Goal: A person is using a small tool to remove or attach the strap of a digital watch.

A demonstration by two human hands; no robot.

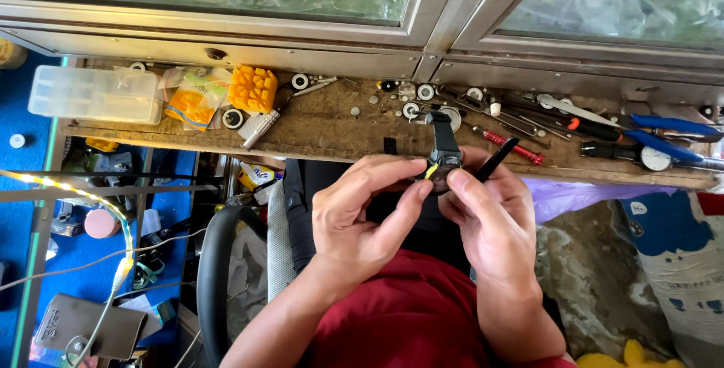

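Both hands hold a black wristwatch (443, 158) in front of my chest, just below a wooden bench (332, 130). My left hand (362, 213) pinches the watch case from the left with thumb and forefinger. From the right, my right hand (486, 217) grips the case, thumb pressed on it. One black strap points up over the bench edge. The other strap (496, 158) sticks out to the upper right. A yellow detail shows on the case.
The bench holds a clear plastic box (94, 93), an orange case holder (253, 87), a knurled metal tool (259, 128), small round parts, a red-handled screwdriver (514, 148) and blue-handled pliers (671, 130). A lit LED strip (90, 202) curves at left. A window frame runs above.
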